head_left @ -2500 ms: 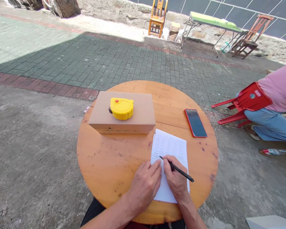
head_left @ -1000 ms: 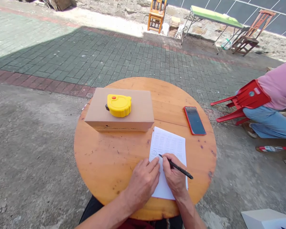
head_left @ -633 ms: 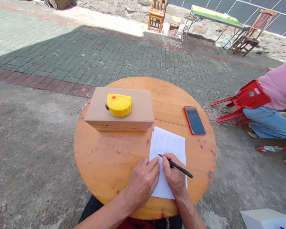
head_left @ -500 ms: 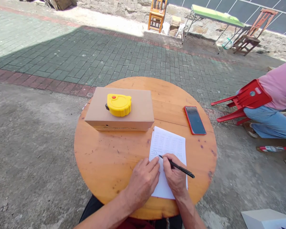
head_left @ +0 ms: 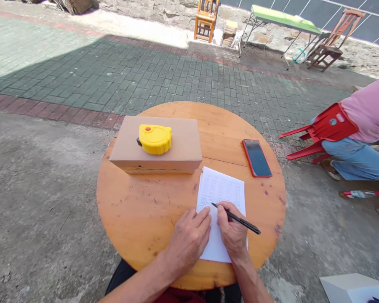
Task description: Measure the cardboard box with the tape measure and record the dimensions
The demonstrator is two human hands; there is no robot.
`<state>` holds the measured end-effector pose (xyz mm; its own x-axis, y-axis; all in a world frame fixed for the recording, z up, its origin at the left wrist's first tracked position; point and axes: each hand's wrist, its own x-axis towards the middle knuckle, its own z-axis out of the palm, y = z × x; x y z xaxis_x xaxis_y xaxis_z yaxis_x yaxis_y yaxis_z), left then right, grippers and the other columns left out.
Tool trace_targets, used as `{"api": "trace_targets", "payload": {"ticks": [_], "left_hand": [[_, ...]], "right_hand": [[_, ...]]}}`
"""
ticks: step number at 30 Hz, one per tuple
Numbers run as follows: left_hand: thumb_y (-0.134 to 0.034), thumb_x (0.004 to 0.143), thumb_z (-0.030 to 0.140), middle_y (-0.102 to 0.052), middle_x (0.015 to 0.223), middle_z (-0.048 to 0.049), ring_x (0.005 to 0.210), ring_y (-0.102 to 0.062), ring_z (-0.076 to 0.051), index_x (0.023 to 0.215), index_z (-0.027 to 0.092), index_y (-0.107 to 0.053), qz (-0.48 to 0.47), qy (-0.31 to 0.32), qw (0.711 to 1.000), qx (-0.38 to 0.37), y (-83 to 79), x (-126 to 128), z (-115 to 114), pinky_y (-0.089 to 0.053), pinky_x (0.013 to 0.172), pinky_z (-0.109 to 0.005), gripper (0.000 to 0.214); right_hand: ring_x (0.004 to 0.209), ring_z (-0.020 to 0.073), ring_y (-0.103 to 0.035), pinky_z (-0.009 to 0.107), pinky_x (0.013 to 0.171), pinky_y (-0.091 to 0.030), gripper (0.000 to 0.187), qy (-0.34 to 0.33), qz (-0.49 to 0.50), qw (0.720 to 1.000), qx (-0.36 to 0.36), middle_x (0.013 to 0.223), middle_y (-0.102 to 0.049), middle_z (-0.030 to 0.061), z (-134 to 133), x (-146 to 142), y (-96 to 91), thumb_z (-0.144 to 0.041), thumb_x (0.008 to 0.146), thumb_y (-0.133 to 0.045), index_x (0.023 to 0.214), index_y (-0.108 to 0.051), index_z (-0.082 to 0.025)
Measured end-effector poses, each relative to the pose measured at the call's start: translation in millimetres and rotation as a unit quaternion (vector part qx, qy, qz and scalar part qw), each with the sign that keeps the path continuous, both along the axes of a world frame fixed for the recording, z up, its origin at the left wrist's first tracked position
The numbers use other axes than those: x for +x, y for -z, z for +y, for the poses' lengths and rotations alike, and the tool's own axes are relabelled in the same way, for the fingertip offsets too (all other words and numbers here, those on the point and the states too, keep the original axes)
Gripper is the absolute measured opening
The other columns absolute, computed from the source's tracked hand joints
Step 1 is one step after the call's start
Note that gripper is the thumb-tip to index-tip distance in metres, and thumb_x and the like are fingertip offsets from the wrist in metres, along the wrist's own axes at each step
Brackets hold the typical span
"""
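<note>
A white sheet of paper (head_left: 221,191) with rows of small writing lies on the near right part of a round wooden table (head_left: 139,214). My right hand (head_left: 232,231) is closed around a black pen (head_left: 240,219), its tip touching the paper. My left hand (head_left: 189,237) lies flat with fingers stretched out, fingertips pressing the paper's left edge. A brown cardboard box (head_left: 183,145) sits at the table's far left, with a yellow tape measure (head_left: 154,139) on top. A red-cased phone (head_left: 257,157) lies screen up at the far right.
A person in a pink top and blue jeans (head_left: 363,126) sits on a red plastic chair (head_left: 325,130) to the right. A wooden chair (head_left: 205,19), a green folding table (head_left: 284,19) and another chair (head_left: 330,46) stand at the back. A white box corner (head_left: 353,288) shows bottom right.
The pen tip has shifted slightly to the right on the paper. The view has drifted a little; the hands, box, tape measure and phone stay in place.
</note>
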<state>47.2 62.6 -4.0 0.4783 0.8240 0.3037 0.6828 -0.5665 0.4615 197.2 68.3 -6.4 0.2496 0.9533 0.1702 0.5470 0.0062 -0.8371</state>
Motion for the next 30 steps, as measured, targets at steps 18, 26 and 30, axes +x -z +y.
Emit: {"api": "trace_targets", "payload": {"ticks": [18,26,30], "left_hand": [[-0.05,0.091,0.016,-0.066,0.122,-0.0042,0.08,-0.052,-0.02,0.104,0.017,-0.064,-0.002,-0.001,1.0,0.004,-1.3,-0.3,0.1,-0.05,0.072,-0.037,0.019],[-0.05,0.091,0.017,-0.066,0.122,-0.0033,0.079,-0.052,-0.02,0.103,0.018,-0.064,-0.006,-0.003,1.0,0.002,-1.8,0.7,-0.3,-0.05,0.072,-0.037,0.019],[-0.049,0.092,0.017,-0.066,0.121,-0.0047,0.081,-0.053,-0.02,0.105,0.017,-0.065,-0.005,-0.004,1.0,0.006,-2.1,1.0,-0.2,-0.05,0.073,-0.037,0.02]], "right_hand": [[0.06,0.0139,-0.059,0.025,0.059,-0.048,0.015,-0.028,-0.013,0.999,0.011,0.068,-0.064,-0.0014,0.8,-0.9,-3.6,-0.023,0.091,-0.052,0.081,-0.064,-0.02],[0.059,0.0137,-0.06,0.025,0.059,-0.048,0.014,-0.022,-0.025,0.999,0.019,0.067,-0.065,-0.0015,0.3,-1.6,-1.9,-0.022,0.09,-0.053,0.082,-0.064,-0.02],[0.058,0.0139,-0.06,0.025,0.056,-0.048,0.015,-0.032,-0.016,0.999,0.011,0.066,-0.065,-0.0013,0.0,-1.6,-2.2,-0.022,0.09,-0.052,0.081,-0.064,-0.02]]}}
